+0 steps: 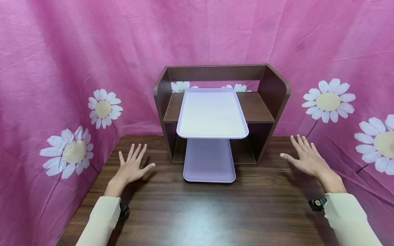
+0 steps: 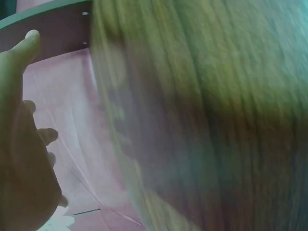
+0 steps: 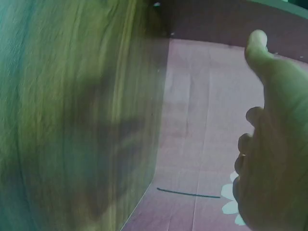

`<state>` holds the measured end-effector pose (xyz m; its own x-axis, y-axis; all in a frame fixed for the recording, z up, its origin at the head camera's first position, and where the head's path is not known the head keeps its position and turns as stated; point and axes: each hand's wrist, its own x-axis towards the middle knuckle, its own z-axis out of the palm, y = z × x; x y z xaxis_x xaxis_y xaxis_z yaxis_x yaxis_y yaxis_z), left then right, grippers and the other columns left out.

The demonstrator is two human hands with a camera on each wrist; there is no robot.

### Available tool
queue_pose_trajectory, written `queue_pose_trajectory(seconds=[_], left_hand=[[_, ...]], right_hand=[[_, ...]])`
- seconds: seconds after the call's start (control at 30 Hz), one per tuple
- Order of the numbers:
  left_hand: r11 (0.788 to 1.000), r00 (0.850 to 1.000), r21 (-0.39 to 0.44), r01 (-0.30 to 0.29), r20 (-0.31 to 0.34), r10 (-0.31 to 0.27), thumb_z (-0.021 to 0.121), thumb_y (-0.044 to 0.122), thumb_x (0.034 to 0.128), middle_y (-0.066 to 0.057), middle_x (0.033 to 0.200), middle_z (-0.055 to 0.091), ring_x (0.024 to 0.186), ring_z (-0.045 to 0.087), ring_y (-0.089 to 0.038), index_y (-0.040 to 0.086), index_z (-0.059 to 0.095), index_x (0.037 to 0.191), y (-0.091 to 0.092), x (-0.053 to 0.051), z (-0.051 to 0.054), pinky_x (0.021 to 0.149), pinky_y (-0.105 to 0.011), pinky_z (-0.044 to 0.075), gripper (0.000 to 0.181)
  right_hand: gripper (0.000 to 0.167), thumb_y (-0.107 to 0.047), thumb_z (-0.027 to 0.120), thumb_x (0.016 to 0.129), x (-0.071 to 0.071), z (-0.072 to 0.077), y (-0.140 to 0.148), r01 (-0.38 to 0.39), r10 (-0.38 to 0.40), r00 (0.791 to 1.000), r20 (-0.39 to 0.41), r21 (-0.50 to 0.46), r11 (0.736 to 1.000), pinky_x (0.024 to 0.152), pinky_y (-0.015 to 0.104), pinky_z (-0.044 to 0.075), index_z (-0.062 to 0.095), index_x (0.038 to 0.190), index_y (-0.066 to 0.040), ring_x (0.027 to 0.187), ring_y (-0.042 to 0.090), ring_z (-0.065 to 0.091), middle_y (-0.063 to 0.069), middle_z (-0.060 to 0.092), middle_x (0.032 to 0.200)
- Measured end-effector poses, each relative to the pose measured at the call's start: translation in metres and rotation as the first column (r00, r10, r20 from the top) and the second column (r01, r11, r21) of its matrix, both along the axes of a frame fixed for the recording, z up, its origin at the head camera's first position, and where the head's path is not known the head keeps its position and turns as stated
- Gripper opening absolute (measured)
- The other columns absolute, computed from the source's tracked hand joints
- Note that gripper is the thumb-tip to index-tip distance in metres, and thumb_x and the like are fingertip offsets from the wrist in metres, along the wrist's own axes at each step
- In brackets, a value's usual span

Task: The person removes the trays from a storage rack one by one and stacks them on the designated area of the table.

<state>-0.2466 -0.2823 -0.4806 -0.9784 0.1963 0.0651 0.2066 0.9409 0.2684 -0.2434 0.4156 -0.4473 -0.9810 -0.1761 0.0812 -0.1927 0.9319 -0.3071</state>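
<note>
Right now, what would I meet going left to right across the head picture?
Far-left printed daisy → left hand → brown shelf with two trays → right hand → far-right printed daisy.

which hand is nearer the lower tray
Left: the left hand is left of the lower tray, apart from it; the right hand is farther off, to its right.

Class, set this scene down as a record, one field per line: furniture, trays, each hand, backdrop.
Shelf: dark brown, two levels, standing on the table
Upper tray: pale lilac, on the upper level, jutting forward
Lower tray: lilac, on the lower level, jutting forward
Left hand: spread, empty, left of the shelf
Right hand: spread, empty, right of the shelf
Backdrop: pink cloth with white flowers
</note>
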Motion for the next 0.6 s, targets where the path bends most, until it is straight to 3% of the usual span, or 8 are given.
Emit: queue_pose_trajectory(seconds=[0.13, 0.23, 0.33, 0.4, 0.5, 0.6], left_hand=[[0.997, 0.999, 0.071, 0.024, -0.038, -0.021, 0.062, 0.049, 0.1051, -0.025, 0.170, 0.035, 0.161, 0.024, -0.047, 0.007, 0.029, 0.167, 0.007, 0.002, 0.005, 0.123, -0.082, 0.010, 0.082], [0.992, 0.996, 0.124, 0.036, -0.086, -0.025, 0.064, 0.035, 0.1063, -0.026, 0.157, 0.053, 0.147, 0.049, -0.048, 0.001, 0.047, 0.158, 0.017, 0.005, 0.010, 0.117, -0.074, 0.038, 0.064], [0.981, 0.993, 0.190, 0.037, -0.120, -0.014, 0.066, 0.024, 0.1052, -0.027, 0.139, 0.067, 0.125, 0.067, -0.046, -0.002, 0.060, 0.144, 0.030, 0.009, 0.015, 0.104, -0.065, 0.054, 0.047], [0.972, 0.991, 0.235, 0.030, -0.136, 0.002, 0.067, 0.018, 0.1031, -0.023, 0.124, 0.074, 0.111, 0.073, -0.042, -0.003, 0.067, 0.133, 0.040, 0.013, 0.018, 0.097, -0.060, 0.059, 0.037], [0.951, 0.991, 0.309, 0.012, -0.130, 0.029, 0.069, 0.010, 0.0984, -0.015, 0.100, 0.079, 0.089, 0.075, -0.030, 0.000, 0.074, 0.114, 0.055, 0.019, 0.019, 0.084, -0.050, 0.062, 0.019], [0.926, 0.993, 0.377, -0.021, -0.099, 0.063, 0.069, 0.004, 0.0932, -0.006, 0.086, 0.076, 0.078, 0.069, -0.018, 0.004, 0.074, 0.099, 0.068, 0.026, 0.018, 0.076, -0.038, 0.059, 0.008]], right_hand=[[0.088, -0.053, 0.054, 0.108, -0.001, 0.014, -0.007, 0.029, -0.030, 1.000, -0.003, -0.063, 0.998, 0.117, 0.081, 0.025, 0.020, 0.166, 0.005, 0.149, 0.067, 0.026, 0.044, 0.024, 0.164], [0.077, -0.048, 0.058, 0.108, 0.001, 0.029, -0.016, 0.035, -0.041, 0.998, -0.047, -0.123, 0.992, 0.105, 0.081, 0.038, 0.036, 0.161, 0.003, 0.136, 0.068, 0.043, 0.042, 0.042, 0.156], [0.064, -0.041, 0.063, 0.107, 0.003, 0.044, -0.026, 0.003, -0.027, 0.992, -0.122, -0.187, 0.982, 0.100, 0.073, 0.045, 0.052, 0.152, 0.004, 0.131, 0.062, 0.054, 0.036, 0.056, 0.147], [0.057, -0.038, 0.065, 0.107, 0.004, 0.054, -0.032, -0.013, -0.022, 0.987, -0.162, -0.213, 0.977, 0.098, 0.055, 0.053, 0.058, 0.147, 0.001, 0.127, 0.054, 0.061, 0.031, 0.063, 0.143], [0.051, -0.037, 0.066, 0.106, 0.004, 0.067, -0.038, -0.026, -0.025, 0.981, -0.191, -0.258, 0.966, 0.089, 0.021, 0.051, 0.063, 0.145, -0.003, 0.116, 0.008, 0.070, 0.026, 0.069, 0.137], [0.050, -0.037, 0.067, 0.106, 0.001, 0.078, -0.044, -0.026, -0.036, 0.980, -0.196, -0.307, 0.951, 0.081, 0.001, 0.038, 0.064, 0.144, -0.005, 0.101, -0.027, 0.051, 0.023, 0.071, 0.135]])
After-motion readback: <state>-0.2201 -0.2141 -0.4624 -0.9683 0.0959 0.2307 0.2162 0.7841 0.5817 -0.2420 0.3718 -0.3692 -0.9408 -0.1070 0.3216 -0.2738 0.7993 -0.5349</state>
